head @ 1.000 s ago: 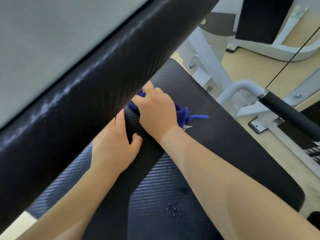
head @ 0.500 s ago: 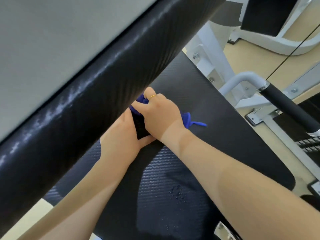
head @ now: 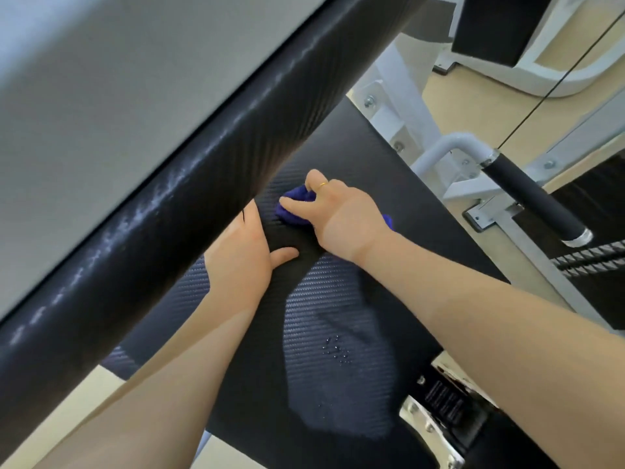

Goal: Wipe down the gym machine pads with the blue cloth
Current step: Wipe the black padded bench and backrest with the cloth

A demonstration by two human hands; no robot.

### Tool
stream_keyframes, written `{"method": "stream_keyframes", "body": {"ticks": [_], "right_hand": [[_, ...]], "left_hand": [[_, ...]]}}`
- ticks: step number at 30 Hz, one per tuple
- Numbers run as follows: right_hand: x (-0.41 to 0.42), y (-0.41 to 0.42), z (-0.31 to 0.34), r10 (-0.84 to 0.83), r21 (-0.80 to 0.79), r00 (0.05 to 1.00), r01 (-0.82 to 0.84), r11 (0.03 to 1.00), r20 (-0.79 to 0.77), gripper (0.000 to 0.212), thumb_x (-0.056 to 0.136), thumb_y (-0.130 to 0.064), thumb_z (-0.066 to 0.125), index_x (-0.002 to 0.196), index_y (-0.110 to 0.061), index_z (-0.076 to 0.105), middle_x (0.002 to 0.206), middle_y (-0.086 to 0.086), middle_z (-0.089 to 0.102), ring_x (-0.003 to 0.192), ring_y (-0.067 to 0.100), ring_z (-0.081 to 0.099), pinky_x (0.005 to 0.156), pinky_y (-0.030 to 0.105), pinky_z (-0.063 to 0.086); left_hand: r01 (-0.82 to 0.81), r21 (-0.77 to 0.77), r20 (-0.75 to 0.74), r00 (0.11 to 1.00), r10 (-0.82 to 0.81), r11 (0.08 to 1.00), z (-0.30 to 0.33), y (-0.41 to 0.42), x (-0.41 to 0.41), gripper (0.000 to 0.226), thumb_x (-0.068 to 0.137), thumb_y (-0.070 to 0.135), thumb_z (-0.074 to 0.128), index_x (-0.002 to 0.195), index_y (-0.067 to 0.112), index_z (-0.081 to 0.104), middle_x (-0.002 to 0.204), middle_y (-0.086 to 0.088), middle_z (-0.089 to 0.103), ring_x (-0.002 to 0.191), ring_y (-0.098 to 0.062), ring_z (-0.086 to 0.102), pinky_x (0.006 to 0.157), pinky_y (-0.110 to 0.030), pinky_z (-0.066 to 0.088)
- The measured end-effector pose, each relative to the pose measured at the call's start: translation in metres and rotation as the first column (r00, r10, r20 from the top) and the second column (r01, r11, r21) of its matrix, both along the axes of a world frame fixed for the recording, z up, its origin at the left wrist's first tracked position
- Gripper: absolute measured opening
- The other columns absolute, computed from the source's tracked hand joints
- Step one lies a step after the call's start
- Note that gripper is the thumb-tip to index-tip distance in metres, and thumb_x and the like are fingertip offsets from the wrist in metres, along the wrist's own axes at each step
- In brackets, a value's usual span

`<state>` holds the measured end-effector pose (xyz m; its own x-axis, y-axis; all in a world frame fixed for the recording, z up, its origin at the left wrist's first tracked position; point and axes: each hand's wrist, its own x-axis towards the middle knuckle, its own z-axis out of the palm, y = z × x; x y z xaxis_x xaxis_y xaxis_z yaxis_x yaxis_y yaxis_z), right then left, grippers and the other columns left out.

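The black textured seat pad (head: 389, 204) fills the middle of the view, with a few water droplets (head: 334, 348) on its near part. A thick black roller pad (head: 209, 170) crosses diagonally above it at the left. My right hand (head: 338, 214) is closed on the bunched blue cloth (head: 294, 206) and presses it onto the seat pad close under the roller. My left hand (head: 243, 255) rests flat on the seat pad beside it, fingers partly hidden beneath the roller, thumb out toward the right hand.
A white machine frame (head: 399, 106) and a black-gripped handle (head: 534, 201) stand to the right of the seat. A thin cable (head: 558, 79) runs up at the far right. Metal adjustment hardware (head: 439, 407) sits at the seat's near right edge. Tan floor lies beyond.
My right hand has slid the blue cloth a little further along the seat pad under the roller. The loose cloth tail seen before is now hidden behind my wrist. The view shifted back slightly.
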<state>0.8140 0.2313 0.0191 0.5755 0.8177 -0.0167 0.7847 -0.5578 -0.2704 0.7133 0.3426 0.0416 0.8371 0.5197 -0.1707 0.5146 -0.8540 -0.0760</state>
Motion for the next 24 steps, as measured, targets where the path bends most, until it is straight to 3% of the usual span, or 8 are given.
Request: {"method": "stream_keyframes", "body": {"ticks": [2,5,7,12,14,16,20,24], "right_hand": [[0.021,-0.012,-0.004,-0.165,0.025,0.984,0.167,0.986,-0.062,0.050,0.091,-0.015,0.047,0.135,-0.037,0.040,0.131,0.009,0.034,0.104,0.032,0.048,0.069,0.035,0.040],[0.026,-0.013,-0.012,-0.445,0.074,0.876,0.464,0.883,-0.184,0.051,0.089,-0.013,0.047,0.134,-0.037,0.043,0.132,0.009,0.035,0.103,0.032,0.048,0.072,0.034,0.040],[0.006,-0.008,-0.010,-0.420,0.068,0.889,0.438,0.896,-0.181,0.051,0.089,-0.013,0.049,0.134,-0.035,0.043,0.131,0.009,0.035,0.104,0.031,0.048,0.070,0.033,0.039],[-0.040,-0.023,-0.003,-0.082,-0.083,0.979,0.068,0.994,-0.184,0.056,0.092,-0.017,0.048,0.140,-0.038,0.029,0.134,0.008,0.030,0.110,0.028,0.044,0.073,0.036,0.040],[-0.024,-0.029,-0.001,-0.101,-0.069,0.980,0.090,0.994,-0.170,0.052,0.092,-0.018,0.047,0.137,-0.041,0.035,0.132,0.007,0.032,0.110,0.029,0.044,0.076,0.038,0.041],[-0.007,-0.028,-0.002,-0.219,-0.025,0.966,0.218,0.976,-0.140,0.047,0.091,-0.015,0.048,0.130,-0.040,0.045,0.129,0.007,0.035,0.106,0.030,0.046,0.074,0.037,0.040],[-0.002,-0.021,-0.012,-0.511,0.057,0.837,0.529,0.847,-0.195,0.052,0.090,-0.009,0.045,0.134,-0.038,0.043,0.133,0.007,0.034,0.103,0.030,0.046,0.074,0.036,0.040],[-0.049,-0.025,-0.013,-0.252,0.005,0.958,0.255,0.967,-0.137,0.057,0.083,-0.018,0.059,0.136,-0.032,0.042,0.125,0.011,0.041,0.094,0.030,0.050,0.066,0.035,0.042]], "left_hand": [[-0.001,0.014,0.001,1.000,0.001,1.000,-0.003,0.001,0.000,0.108,0.073,0.062,0.061,0.148,0.007,0.007,0.156,-0.013,0.013,0.142,-0.029,0.017,0.112,-0.038,0.019],[-0.009,0.006,0.017,1.000,0.009,1.000,-0.008,0.002,-0.001,0.108,0.073,0.062,0.060,0.149,0.008,0.006,0.157,-0.013,0.013,0.143,-0.029,0.016,0.113,-0.039,0.016],[-0.024,-0.012,0.051,0.998,0.024,1.000,-0.011,0.001,-0.004,0.107,0.074,0.061,0.060,0.149,0.008,0.005,0.157,-0.012,0.011,0.143,-0.029,0.014,0.114,-0.039,0.014],[-0.038,-0.055,0.039,0.998,0.040,0.998,-0.005,-0.004,-0.007,0.098,0.081,0.056,0.057,0.149,0.009,0.004,0.158,-0.014,0.007,0.145,-0.028,0.008,0.116,-0.041,0.011],[-0.029,-0.046,0.049,0.998,0.031,0.999,-0.006,-0.009,-0.010,0.091,0.084,0.053,0.054,0.150,0.014,0.004,0.158,-0.015,0.003,0.145,-0.030,0.004,0.116,-0.043,0.009],[0.037,-0.053,0.075,0.997,-0.033,0.998,-0.008,-0.017,-0.017,0.084,0.088,0.048,0.052,0.150,0.019,0.004,0.158,-0.015,0.000,0.145,-0.030,0.000,0.116,-0.043,0.005],[0.038,-0.097,0.089,0.996,-0.029,0.995,-0.006,-0.028,-0.033,0.091,0.084,0.056,0.051,0.150,0.020,0.002,0.155,-0.013,0.010,0.142,-0.029,0.008,0.115,-0.043,0.010],[0.024,-0.099,-0.010,1.000,-0.025,0.995,-0.006,-0.036,-0.039,0.121,0.069,0.069,0.059,0.148,0.010,-0.011,0.155,-0.009,0.013,0.143,-0.023,0.013,0.114,-0.041,0.012]]}}
